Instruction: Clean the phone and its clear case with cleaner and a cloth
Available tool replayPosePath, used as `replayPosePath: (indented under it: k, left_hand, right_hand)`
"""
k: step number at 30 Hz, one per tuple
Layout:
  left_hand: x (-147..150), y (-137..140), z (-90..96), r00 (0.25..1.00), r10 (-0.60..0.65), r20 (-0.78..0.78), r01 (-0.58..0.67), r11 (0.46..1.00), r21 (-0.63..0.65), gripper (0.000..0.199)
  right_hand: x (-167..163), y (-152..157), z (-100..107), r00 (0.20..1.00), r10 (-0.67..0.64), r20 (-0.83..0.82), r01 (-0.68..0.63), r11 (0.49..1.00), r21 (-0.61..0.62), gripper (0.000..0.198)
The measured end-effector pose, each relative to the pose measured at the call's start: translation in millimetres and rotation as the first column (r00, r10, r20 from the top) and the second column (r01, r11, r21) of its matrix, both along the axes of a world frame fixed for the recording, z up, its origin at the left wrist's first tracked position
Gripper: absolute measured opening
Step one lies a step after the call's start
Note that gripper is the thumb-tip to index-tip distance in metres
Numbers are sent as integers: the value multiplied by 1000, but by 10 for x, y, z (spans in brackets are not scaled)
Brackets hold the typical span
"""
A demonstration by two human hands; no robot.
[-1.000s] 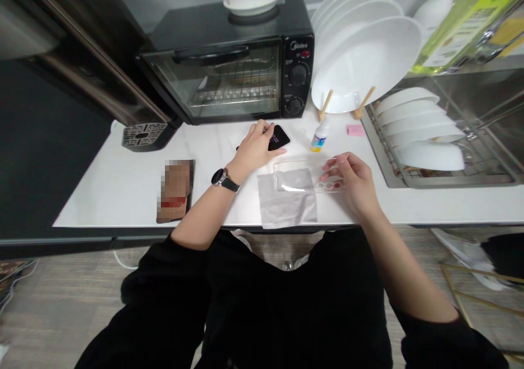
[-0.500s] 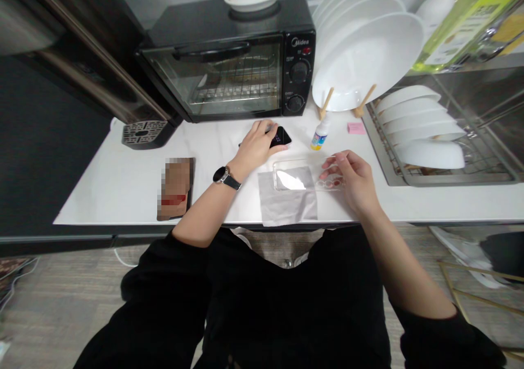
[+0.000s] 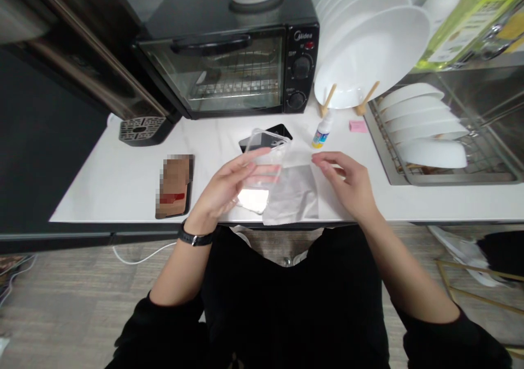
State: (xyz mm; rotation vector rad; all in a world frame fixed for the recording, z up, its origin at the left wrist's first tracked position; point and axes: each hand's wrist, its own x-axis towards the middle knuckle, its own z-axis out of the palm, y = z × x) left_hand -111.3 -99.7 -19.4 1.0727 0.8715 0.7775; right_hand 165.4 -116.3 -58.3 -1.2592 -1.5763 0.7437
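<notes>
A clear phone case (image 3: pixel 264 164) is lifted and tilted above the white counter (image 3: pixel 123 189), and my left hand (image 3: pixel 225 189) holds it from below, palm up. A black phone (image 3: pixel 273 132) lies flat on the counter behind the case, touched by neither hand. Beside the case, a grey cloth (image 3: pixel 295 197) is spread near the counter's front edge. My right hand (image 3: pixel 347 180) hovers over the cloth's right side with fingers apart and nothing in it.
A black toaster oven (image 3: pixel 229 58) stands at the back, with white plates (image 3: pixel 368 52) on a wooden stand to its right. A small dropper bottle (image 3: pixel 322 132) and a pink pad (image 3: pixel 358 126) sit nearby. A dish rack (image 3: pixel 426 134) holds plates. A brown booklet (image 3: pixel 174 186) lies left.
My left hand left the black phone and now holds the clear case, lifted off the counter to the left. My right hand let go of the case.
</notes>
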Motion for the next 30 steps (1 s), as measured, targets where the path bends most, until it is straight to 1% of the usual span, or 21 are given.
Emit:
replayPosePath:
  k: [1,3,4,6,8,10,12,14,15,16,17,18,19,20,21,22,24,25,27,28,30]
  left_hand:
    - [-56,-51,-23,996,72,51,-71,997,-14,54]
    - [-112,-151,-77,983,130,128,-124,991,-54,62]
    - [-110,-198,-109,979,138,147,-129,989,-72,65]
    - [-59,-279,-181,976,154,156,-137,984,-112,69]
    - [35,-340,-247,965,189,179,-162,974,-156,70]
    - [148,-382,-295,941,219,260,-165,962,-216,68]
    - [268,-408,-323,909,226,351,-129,951,-280,64]
    - [390,-418,-343,879,223,422,-79,940,-333,61]
    - [449,-418,-354,862,229,452,-61,933,-355,59]
    - [504,-414,-368,843,240,482,-49,926,-375,58]
    - [555,-407,-384,821,257,510,-41,917,-396,55]
    - [600,-397,-400,795,283,537,-42,908,-417,52]
    - [638,-385,-416,767,312,561,-44,898,-438,50]
    - [669,-372,-429,741,338,581,-45,888,-459,48]
    - [693,-360,-438,715,363,598,-47,878,-476,47]
    - [710,-349,-442,700,377,607,-40,868,-494,47]
    - [730,-333,-440,719,358,596,9,853,-523,49]
    - [735,-327,-436,743,333,581,32,849,-528,49]
    - [739,-313,-433,788,283,548,61,849,-525,50]
    - [738,-303,-434,798,268,540,63,854,-516,50]
    - [732,-277,-438,794,283,538,36,862,-506,52]
  right_hand:
    - [19,-28,-59,989,16,148,-23,999,47,36]
    - [29,-69,-173,925,47,376,-96,989,112,38]
    - [21,-80,-218,898,53,437,-120,984,129,38]
    - [-6,-87,-265,879,35,475,-120,982,149,26]
    - [-28,-93,-235,902,7,432,-81,985,154,15]
    - [-43,-125,-124,947,-1,322,-42,991,126,13]
    - [-78,-194,36,983,-50,174,33,994,100,11]
    - [-158,-287,185,990,-134,49,127,985,113,10]
    - [-215,-335,235,989,-146,33,140,980,141,10]
    - [-279,-379,260,992,-113,61,101,979,177,10]
    - [-343,-418,258,990,-42,134,13,977,213,12]
    - [-400,-446,232,969,45,243,-105,965,239,16]
    - [-443,-464,187,921,127,367,-228,942,246,21]
    - [-469,-467,131,857,182,482,-329,914,239,28]
    - [-477,-455,73,791,206,576,-396,890,226,36]
    - [-470,-427,22,737,203,644,-428,878,214,46]
    - [-433,-327,-42,674,158,722,-421,885,199,66]
    - [-418,-264,-53,664,130,736,-394,898,197,73]
    - [-414,-153,-46,671,88,736,-339,919,199,83]
    - [-428,-124,-38,677,82,731,-327,924,200,86]
    - [-473,-153,-28,677,107,728,-352,916,193,89]
